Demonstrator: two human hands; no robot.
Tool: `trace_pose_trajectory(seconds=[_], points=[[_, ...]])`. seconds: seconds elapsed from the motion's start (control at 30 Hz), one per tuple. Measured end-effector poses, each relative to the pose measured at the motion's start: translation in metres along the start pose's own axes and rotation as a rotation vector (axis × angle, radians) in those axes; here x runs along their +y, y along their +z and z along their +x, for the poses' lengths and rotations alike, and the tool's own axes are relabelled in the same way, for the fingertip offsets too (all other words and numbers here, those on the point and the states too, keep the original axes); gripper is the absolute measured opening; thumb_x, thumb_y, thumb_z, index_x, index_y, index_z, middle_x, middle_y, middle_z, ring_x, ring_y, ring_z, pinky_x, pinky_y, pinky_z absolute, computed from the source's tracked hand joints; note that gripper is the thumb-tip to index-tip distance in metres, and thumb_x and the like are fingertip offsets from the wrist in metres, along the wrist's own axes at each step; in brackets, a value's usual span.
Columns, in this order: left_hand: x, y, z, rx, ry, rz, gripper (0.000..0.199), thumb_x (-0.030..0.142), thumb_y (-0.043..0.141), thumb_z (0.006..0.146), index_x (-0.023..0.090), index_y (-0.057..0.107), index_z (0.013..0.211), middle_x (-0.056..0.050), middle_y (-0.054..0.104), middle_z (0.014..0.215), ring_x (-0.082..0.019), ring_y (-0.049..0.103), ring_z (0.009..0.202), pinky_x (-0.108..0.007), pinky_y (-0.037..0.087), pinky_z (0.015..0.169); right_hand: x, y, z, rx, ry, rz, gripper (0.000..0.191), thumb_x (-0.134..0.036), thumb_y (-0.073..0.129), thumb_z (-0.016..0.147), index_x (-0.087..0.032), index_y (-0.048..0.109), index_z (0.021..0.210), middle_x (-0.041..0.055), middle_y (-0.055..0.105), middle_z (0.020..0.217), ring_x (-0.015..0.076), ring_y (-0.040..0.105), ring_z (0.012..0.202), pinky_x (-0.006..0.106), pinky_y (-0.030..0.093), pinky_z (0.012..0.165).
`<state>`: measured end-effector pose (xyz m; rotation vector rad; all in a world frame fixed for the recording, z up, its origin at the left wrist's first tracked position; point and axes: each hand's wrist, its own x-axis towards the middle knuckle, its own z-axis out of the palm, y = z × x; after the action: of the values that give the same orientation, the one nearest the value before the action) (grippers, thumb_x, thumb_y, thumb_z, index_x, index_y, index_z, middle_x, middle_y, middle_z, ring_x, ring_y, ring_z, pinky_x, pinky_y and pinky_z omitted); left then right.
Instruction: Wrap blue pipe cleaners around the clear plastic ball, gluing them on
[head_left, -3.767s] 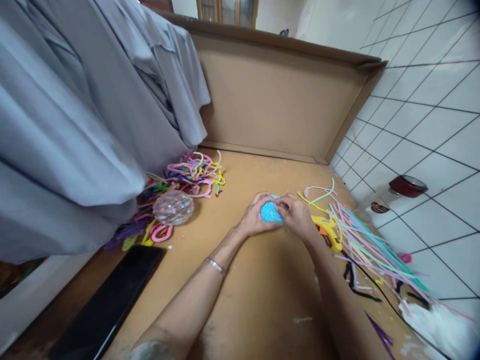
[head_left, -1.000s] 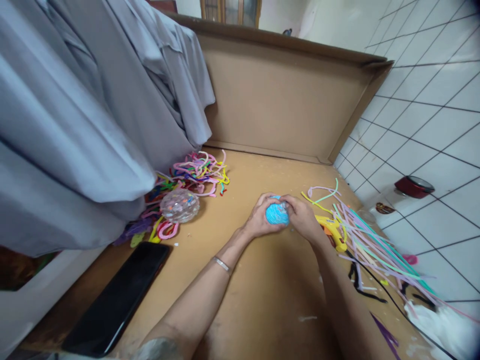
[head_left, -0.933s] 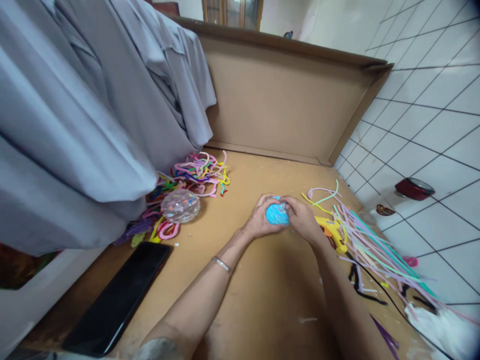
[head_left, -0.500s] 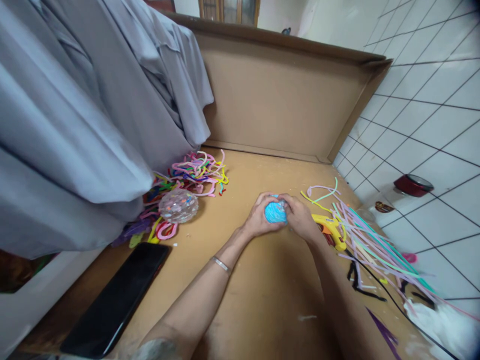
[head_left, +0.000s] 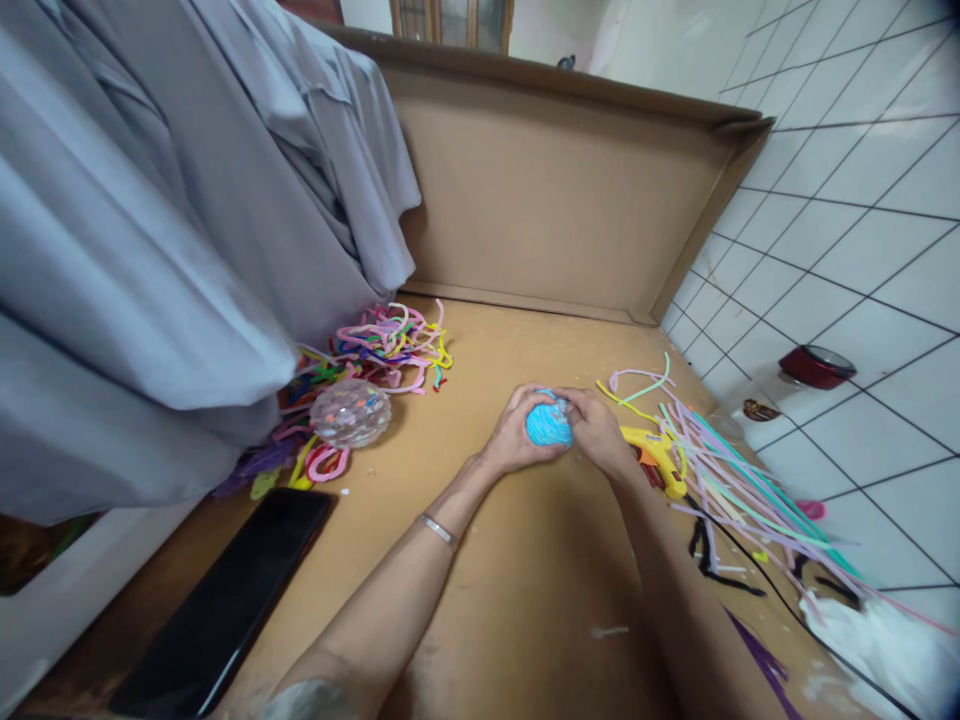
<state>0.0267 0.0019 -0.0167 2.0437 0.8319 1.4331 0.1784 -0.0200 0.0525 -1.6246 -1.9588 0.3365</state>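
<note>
A round, light-blue ball-like piece, its surface streaked as if wound from pipe cleaners, is held between my hands above the table. My left hand wraps around its left side and underside, thumb along the lower edge. From the right, the fingers of my right hand press on its upper right side. Those fingertips partly cover the piece, so whether they pinch a loose strand cannot be made out. Just right of my right hand lies a yellow hot glue gun.
Long pastel pipe cleaners lie along the tiled wall near a red-lidded clear jar. At left are a tangle of coloured pipe cleaners, a faceted clear bowl, and a black phone. A cardboard panel stands behind; grey cloth hangs left.
Both hands keep their hold on the blue piece, with hardly any shift in the fingers. The whole view has moved slightly.
</note>
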Motion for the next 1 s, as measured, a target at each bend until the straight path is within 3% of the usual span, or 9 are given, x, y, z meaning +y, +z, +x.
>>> trace_pose_trajectory(seconds=[0.27, 0.43, 0.67, 1.0], points=[[-0.003, 0.002, 0.001, 0.049, 0.011, -0.017, 0.065, 0.027, 0.084, 0.054, 0.023, 0.053, 0.111, -0.009, 0.052, 0.119, -0.026, 0.053, 0.117, -0.045, 0.045, 0.101, -0.007, 0.004, -0.003, -0.006, -0.066, 0.05, 0.045, -0.012, 0.038, 0.083, -0.02, 0.067, 0.118, 0.0104, 0.066, 0.116, 0.0213, 0.059, 0.107, 0.038, 0.046, 0.097], [-0.002, 0.002, 0.002, 0.059, 0.026, -0.033, 0.067, 0.028, 0.085, 0.054, 0.023, 0.053, 0.112, -0.009, 0.052, 0.119, -0.026, 0.052, 0.116, -0.044, 0.046, 0.1, -0.001, 0.005, -0.001, 0.063, 0.008, 0.128, 0.044, -0.016, 0.04, 0.082, -0.017, 0.063, 0.119, 0.0115, 0.067, 0.116, 0.0236, 0.061, 0.105, 0.04, 0.047, 0.093], [-0.002, 0.002, 0.002, 0.059, 0.009, -0.035, 0.067, 0.027, 0.084, 0.054, 0.023, 0.052, 0.113, -0.008, 0.053, 0.117, -0.026, 0.053, 0.115, -0.044, 0.046, 0.1, -0.002, 0.006, 0.0, 0.059, -0.043, 0.091, 0.039, -0.014, 0.039, 0.082, -0.018, 0.068, 0.108, 0.0112, 0.069, 0.108, 0.0221, 0.062, 0.098, 0.038, 0.047, 0.09], [-0.001, 0.002, 0.003, 0.074, 0.017, -0.021, 0.064, 0.028, 0.083, 0.056, 0.022, 0.052, 0.111, -0.008, 0.054, 0.116, -0.025, 0.054, 0.113, -0.043, 0.047, 0.098, -0.005, 0.009, -0.002, 0.125, -0.054, 0.033, 0.037, -0.015, 0.04, 0.083, -0.016, 0.064, 0.111, 0.0121, 0.067, 0.108, 0.0223, 0.061, 0.098, 0.037, 0.047, 0.087]])
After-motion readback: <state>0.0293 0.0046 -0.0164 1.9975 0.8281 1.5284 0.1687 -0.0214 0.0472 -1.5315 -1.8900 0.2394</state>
